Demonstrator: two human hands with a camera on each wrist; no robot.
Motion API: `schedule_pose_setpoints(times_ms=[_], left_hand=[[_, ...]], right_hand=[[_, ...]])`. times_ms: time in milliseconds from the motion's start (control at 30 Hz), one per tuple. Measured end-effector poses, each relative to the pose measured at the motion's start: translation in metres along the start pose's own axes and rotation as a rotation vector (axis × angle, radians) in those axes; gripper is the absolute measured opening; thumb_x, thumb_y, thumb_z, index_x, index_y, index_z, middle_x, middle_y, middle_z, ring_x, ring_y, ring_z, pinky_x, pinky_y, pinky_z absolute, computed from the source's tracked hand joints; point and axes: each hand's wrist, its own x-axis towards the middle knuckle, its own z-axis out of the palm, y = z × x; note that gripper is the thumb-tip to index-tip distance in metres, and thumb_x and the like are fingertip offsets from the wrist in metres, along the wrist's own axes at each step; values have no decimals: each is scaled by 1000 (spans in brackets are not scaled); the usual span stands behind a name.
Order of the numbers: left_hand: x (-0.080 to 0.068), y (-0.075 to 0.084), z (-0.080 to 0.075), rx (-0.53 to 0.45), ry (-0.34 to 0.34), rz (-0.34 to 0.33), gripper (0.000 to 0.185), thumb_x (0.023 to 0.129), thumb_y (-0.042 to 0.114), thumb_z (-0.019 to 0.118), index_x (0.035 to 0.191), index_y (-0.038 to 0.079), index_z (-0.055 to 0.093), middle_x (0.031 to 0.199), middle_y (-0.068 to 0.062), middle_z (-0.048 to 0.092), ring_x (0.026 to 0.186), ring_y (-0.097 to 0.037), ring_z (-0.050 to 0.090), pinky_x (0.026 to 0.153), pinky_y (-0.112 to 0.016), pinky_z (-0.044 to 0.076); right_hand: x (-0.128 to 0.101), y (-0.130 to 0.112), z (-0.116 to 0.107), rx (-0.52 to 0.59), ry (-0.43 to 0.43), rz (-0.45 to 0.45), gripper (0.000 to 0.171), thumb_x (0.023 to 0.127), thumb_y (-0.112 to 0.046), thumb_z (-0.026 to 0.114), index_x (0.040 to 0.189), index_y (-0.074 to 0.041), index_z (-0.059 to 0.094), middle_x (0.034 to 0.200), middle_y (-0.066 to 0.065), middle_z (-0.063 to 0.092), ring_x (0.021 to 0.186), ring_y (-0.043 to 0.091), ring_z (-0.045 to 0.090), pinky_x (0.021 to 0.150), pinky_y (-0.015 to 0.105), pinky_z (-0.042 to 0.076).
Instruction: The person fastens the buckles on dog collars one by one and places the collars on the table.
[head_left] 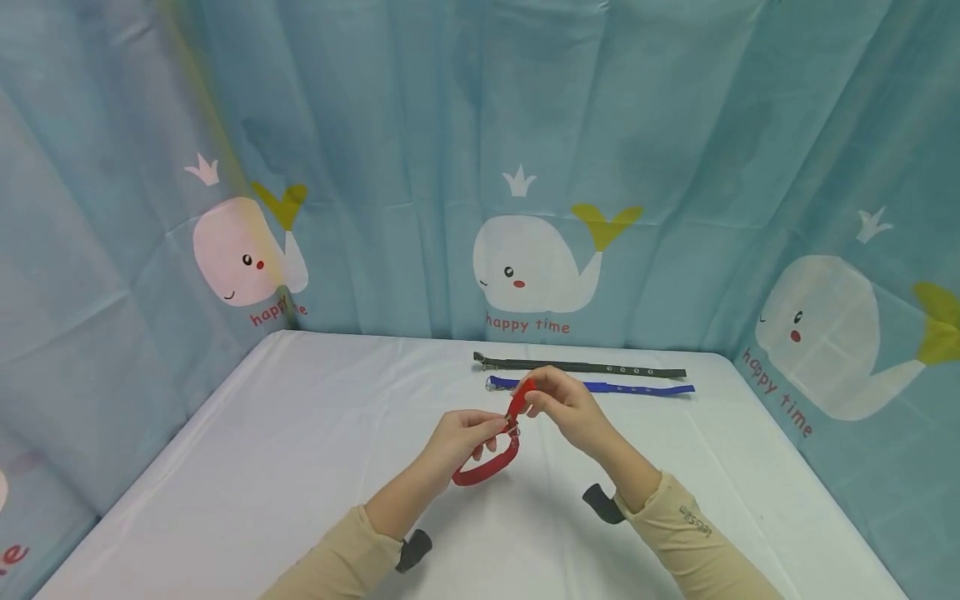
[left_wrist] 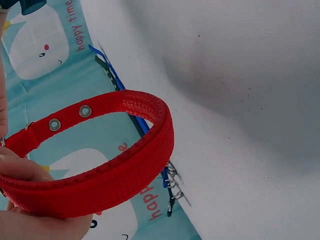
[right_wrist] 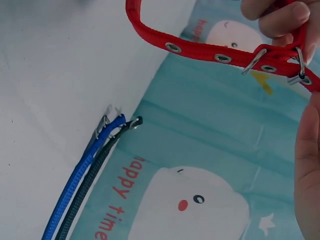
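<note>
A red pet collar (head_left: 486,472) is held up above the table, bent into a loop. My left hand (head_left: 467,433) pinches it beside the buckle. My right hand (head_left: 566,408) grips the strap's free end, which points up past the buckle. In the right wrist view the strap runs through the metal buckle (right_wrist: 297,79), and metal eyelets (right_wrist: 223,58) line it. The left wrist view shows the padded band (left_wrist: 100,185) of the collar curving out from the left fingers.
Behind the hands, a dark green collar (head_left: 585,366) and a blue collar (head_left: 637,389) lie side by side on the white table (head_left: 300,450). A light blue curtain (head_left: 405,167) printed with whales stands around the table's back and sides.
</note>
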Motion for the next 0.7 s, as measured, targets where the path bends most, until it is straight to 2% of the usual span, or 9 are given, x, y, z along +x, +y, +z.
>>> schedule_pose_setpoints(times_ms=[167,300,367,433,533,600,700], left_hand=[[0,0,2,4,15,6,32,91,30,69,108,3,73,64,-1,59,55,-14,45,58,-26,39],[0,2,3,24,30,11,30,90,29,69,106,4,73,64,-1,59,56,-13,45,55,-24,38],[-1,2,3,56,32,14,32,89,29,71,111,6,72,72,-2,63,62,-14,50,60,-27,44],[-2,2,3,82,24,22,36,87,27,73,117,8,69,87,-3,67,75,-16,56,69,-34,50],[-5,2,2,102,6,44,45,84,25,76,126,11,64,110,-6,66,97,-23,59,83,-46,52],[-6,2,1,100,-2,64,50,84,23,76,130,12,61,118,-9,63,104,-26,57,86,-48,51],[-7,2,-1,104,-8,99,59,83,20,76,137,13,53,118,-12,63,106,-29,58,85,-47,53]], right_hand=[[0,-2,1,-4,0,-16,14,98,-4,55,110,2,58,100,17,66,84,25,63,76,31,53],[1,-5,3,-23,-30,-23,14,96,-3,57,109,2,60,102,17,65,87,23,64,77,32,54],[1,-6,4,-44,-44,-16,14,96,-3,58,109,2,60,104,16,65,88,24,64,78,34,55],[0,-6,4,-69,-46,-5,15,95,-3,60,110,1,61,105,15,65,88,24,63,78,34,54],[-2,-6,6,-108,-45,6,18,93,-4,62,111,-1,61,104,12,65,89,22,61,78,32,53],[-3,-5,8,-131,-51,6,20,92,-5,64,112,-1,62,103,10,65,91,21,59,77,31,51],[-4,-4,10,-150,-63,-7,22,91,-6,66,113,-1,64,102,10,67,91,19,59,76,31,51]])
